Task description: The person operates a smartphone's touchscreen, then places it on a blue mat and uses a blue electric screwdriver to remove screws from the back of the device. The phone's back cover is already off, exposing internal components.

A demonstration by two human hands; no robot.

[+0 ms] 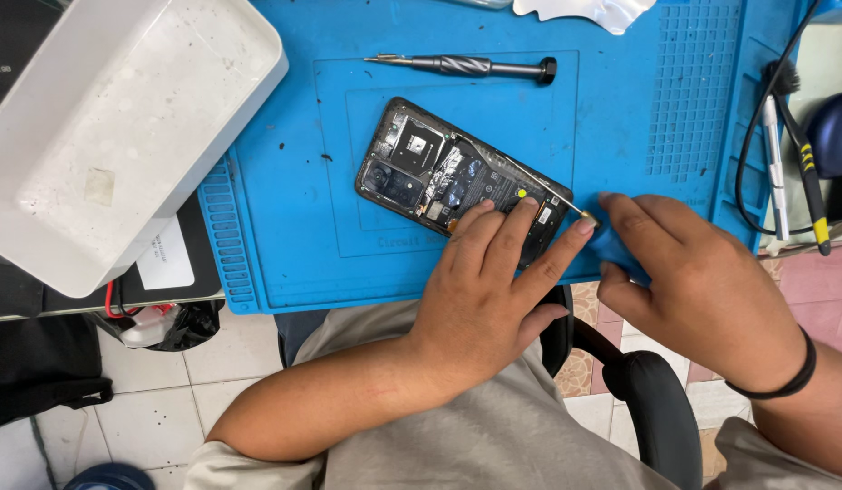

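The left hand [493,295] lies with fingers spread flat on an opened phone [457,177], pinning its lower end to a blue mat [620,118]. Just right of it, the right hand [689,272] pinches a blue pick [613,243] — fingers closed on it — with a thin metal tool [543,189] running to the phone's edge. A screwdriver [466,65] lies beyond the phone; a white tray [112,127] sits far left.

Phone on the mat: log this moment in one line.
left hand fingers pressing opened phone | right hand at phone's end, gripping blue tool | screwdriver idle
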